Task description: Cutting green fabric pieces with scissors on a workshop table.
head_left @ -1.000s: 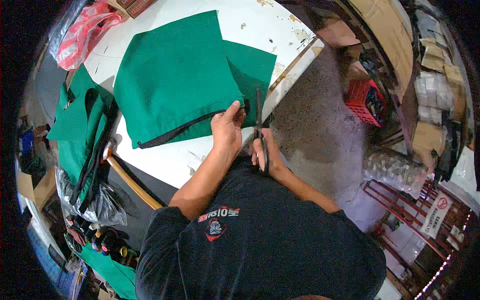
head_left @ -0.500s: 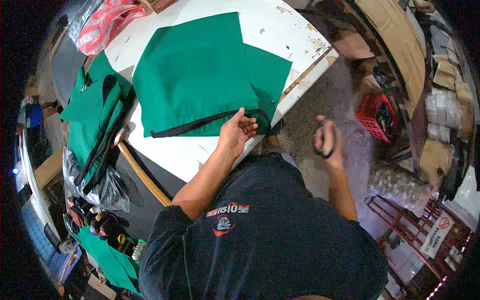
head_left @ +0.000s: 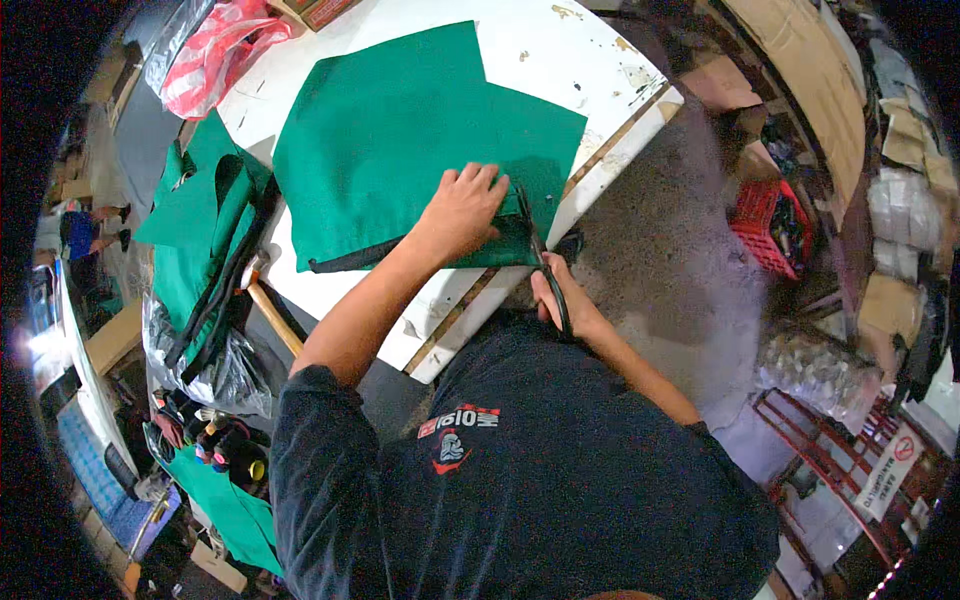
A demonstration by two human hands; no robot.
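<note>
Green fabric pieces (head_left: pixel 380 150) lie overlapping on the white tabletop, with a black strip (head_left: pixel 350 258) along their near edge. My left hand (head_left: pixel 465 212) rests palm down on the fabric near its right end, fingers lying forward over it and slightly blurred. In my right hand (head_left: pixel 570 300), at the table edge, are black-handled scissors (head_left: pixel 537 240). Their blades point away from me and lie at the fabric's near right part, just right of my left hand. Whether the blades are parted is hard to see.
Left of the fabric are more green pieces with black edging (head_left: pixel 205 220), a wooden-handled hammer (head_left: pixel 272 315) and a clear plastic bag (head_left: pixel 235 370). A red-and-white bag (head_left: pixel 215 60) sits at the far left. A red crate (head_left: pixel 765 230) stands on the floor at right.
My right hand has brought the scissors from off the table's right side in to the fabric. My left hand has shifted forward and turned palm down on the fabric.
</note>
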